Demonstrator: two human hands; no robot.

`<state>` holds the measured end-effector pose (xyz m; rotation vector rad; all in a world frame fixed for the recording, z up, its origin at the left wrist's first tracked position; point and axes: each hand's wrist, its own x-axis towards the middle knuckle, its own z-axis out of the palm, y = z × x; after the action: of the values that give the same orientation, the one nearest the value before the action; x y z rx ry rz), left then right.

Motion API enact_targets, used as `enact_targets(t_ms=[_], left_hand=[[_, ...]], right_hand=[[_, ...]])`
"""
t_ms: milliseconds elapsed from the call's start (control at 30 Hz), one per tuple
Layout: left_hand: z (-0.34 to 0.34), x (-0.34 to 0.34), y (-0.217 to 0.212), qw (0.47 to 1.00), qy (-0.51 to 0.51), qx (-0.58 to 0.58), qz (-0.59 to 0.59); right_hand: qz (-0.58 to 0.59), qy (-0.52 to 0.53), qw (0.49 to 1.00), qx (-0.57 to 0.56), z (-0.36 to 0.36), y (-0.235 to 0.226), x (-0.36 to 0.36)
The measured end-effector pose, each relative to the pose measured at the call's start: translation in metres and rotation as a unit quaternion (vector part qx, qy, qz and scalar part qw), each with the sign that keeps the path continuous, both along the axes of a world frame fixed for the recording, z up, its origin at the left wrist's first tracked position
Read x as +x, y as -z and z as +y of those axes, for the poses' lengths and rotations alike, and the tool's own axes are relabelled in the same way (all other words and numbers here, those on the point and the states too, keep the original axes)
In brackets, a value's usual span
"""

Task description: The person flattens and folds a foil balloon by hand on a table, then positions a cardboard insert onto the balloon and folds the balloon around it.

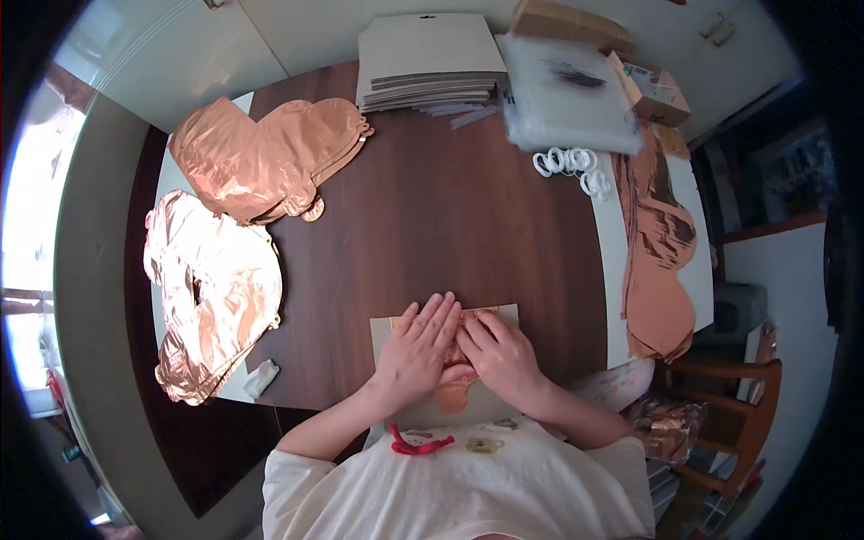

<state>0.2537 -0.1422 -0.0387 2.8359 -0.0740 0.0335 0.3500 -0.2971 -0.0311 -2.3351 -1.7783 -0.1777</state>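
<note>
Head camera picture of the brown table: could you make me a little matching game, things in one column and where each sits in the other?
Things:
1. Stack of grey cards
2. White plastic rings
3. Crumpled rose-gold foil balloons
4. Grey card with a folded foil piece

Places:
A. Left side of the table
B. Under the left hand and right hand, at the near edge
C. Far edge, middle
D. Far right, in front of the clear plastic bags

Pairs: 1-C, 2-D, 3-A, 4-B
</note>
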Motion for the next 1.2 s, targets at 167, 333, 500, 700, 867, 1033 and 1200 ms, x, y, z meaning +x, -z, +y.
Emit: enact_targets(t_ms=[167, 333, 500, 700, 867, 1033, 1200], left_hand=[[0.002, -0.002, -0.001, 1.0, -0.002, 0.029, 0.013], [0.002, -0.003, -0.001, 0.999, -0.005, 0.039, 0.025], [0.003, -0.005, -0.001, 0.999, -0.001, 0.04, 0.033], [0.004, -0.01, -0.008, 0.998, -0.032, 0.04, 0.024], [0.011, -0.019, -0.015, 0.996, -0.055, 0.057, 0.047], [0.02, -0.034, -0.01, 0.993, -0.08, 0.063, 0.062], [0.026, -0.039, 0.0, 0.991, -0.108, 0.08, 0.028]], right_hand=[[0.068, 0.043, 0.997, -0.006, 0.002, -0.006, -0.004], [0.034, 0.08, 0.996, -0.023, 0.0, -0.003, -0.006], [0.009, 0.105, 0.994, -0.022, -0.001, -0.005, -0.008], [-0.018, 0.113, 0.993, -0.002, -0.004, -0.005, -0.005], [-0.036, 0.113, 0.993, 0.016, -0.005, -0.001, -0.005], [-0.061, 0.122, 0.991, 0.008, -0.007, 0.003, -0.002], [-0.056, 0.115, 0.992, -0.01, -0.011, 0.003, -0.007]])
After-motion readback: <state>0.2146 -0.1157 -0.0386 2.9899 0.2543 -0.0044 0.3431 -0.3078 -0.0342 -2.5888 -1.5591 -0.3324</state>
